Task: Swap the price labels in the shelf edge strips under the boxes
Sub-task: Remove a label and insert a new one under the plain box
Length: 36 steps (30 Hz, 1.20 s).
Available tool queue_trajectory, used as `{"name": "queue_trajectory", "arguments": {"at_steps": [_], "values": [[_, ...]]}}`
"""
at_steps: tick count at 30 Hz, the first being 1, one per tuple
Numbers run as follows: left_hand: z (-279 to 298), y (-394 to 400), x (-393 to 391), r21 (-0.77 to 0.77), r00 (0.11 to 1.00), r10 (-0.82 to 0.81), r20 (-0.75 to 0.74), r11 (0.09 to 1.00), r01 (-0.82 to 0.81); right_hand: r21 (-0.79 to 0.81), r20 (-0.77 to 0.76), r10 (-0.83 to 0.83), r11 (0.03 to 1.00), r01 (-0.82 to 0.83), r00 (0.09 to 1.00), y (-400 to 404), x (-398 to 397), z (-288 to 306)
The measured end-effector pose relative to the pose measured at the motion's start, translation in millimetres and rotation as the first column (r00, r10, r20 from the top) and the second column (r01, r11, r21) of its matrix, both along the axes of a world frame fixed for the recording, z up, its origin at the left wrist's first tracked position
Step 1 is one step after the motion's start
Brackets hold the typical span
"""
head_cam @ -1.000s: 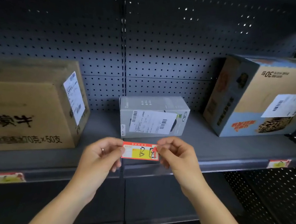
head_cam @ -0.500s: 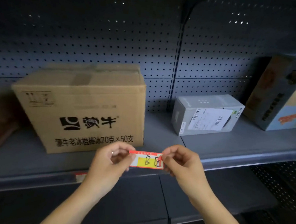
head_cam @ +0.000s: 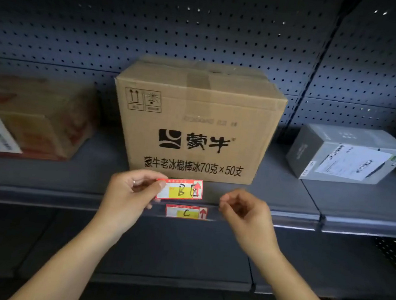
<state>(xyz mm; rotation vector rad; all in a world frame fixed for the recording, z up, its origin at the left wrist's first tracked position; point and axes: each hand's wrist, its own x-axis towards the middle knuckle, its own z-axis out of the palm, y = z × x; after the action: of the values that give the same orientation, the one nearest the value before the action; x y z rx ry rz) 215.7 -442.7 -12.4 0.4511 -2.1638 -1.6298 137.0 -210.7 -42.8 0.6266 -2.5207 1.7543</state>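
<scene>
Head view looks down on both bare hands in front of a dark grey metal shelf (head_cam: 284, 201). Thumb and forefinger of the left hand (head_cam: 127, 191) pinch the left end of a red-bordered paper price label with a yellow patch and a handwritten "B" (head_cam: 181, 189); a thin ring sits on one finger of that hand. That label is held level in the air, just above the shelf's front edge and just in front of the foot of a brown cardboard box printed with black Chinese characters (head_cam: 194, 125). The right hand (head_cam: 246, 210) is off the label, a little to its right, fingers loosely curled and gripping nothing.

Directly below the held label, a second red-bordered price label with a yellow patch and a handwritten "C" (head_cam: 186, 212) sits inside the clear shelf edge strip (head_cam: 270, 218), under the brown box. Both labels carry a red arrow pointing up at their right end.

Further out, a grey box with a white barcode sticker (head_cam: 346, 157) stands on the shelf to the right, well apart from the brown box. At the left a blurred brown and red carton (head_cam: 37, 120) lies on the same shelf. Behind everything runs a dark perforated back panel (head_cam: 203, 29).
</scene>
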Motion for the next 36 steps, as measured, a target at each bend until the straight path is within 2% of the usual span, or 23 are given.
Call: {"name": "queue_trajectory", "arguments": {"at_steps": [2,4,6,12,18,20,23,26,27,30,33,36], "values": [[-5,-10,4,0.007,1.000,0.015,0.006,1.000,-0.015,0.181,-0.178,-0.006,0.983,0.038,0.984,-9,4,-9],[-9,-14,5,0.012,1.000,0.006,0.015,1.000,-0.006,0.336,-0.349,0.058,0.939,0.067,0.935,-17,9,-12],[-10,-17,6,0.002,1.000,-0.015,0.023,1.000,0.015,0.419,-0.420,0.096,0.902,0.100,0.902,-24,13,-16],[-9,-25,6,0.008,0.998,-0.065,0.018,0.998,0.065,0.406,-0.469,0.038,0.896,0.178,0.882,-35,16,-19],[-13,-29,8,0.025,0.998,-0.068,0.011,0.997,0.067,0.405,-0.483,0.047,0.897,0.176,0.874,-36,18,-21],[-11,-29,8,0.028,0.998,-0.067,0.013,0.997,0.067,0.343,-0.428,0.030,0.930,0.131,0.903,-35,17,-19],[-10,-31,7,0.070,0.999,-0.049,-0.018,0.996,0.050,0.087,-0.337,-0.053,0.992,0.087,0.940,-30,16,-8],[-9,-33,6,0.108,0.998,-0.020,-0.053,0.994,0.026,-0.213,-0.133,-0.127,0.972,0.097,0.983,-19,12,4],[-10,-32,5,0.109,0.998,-0.018,-0.057,0.994,0.024,-0.269,-0.062,-0.136,0.956,0.115,0.989,-16,10,7],[-12,-27,5,0.071,0.998,-0.035,-0.042,0.997,0.038,-0.339,0.112,-0.135,0.926,0.166,0.984,-9,8,14],[-13,-22,5,0.061,0.999,-0.041,-0.020,0.997,0.043,-0.411,0.329,-0.095,0.881,0.233,0.940,-10,7,18],[-15,-21,4,0.053,1.000,-0.023,-0.001,0.998,0.023,-0.464,0.439,-0.077,0.834,0.299,0.895,-12,8,21]]}}
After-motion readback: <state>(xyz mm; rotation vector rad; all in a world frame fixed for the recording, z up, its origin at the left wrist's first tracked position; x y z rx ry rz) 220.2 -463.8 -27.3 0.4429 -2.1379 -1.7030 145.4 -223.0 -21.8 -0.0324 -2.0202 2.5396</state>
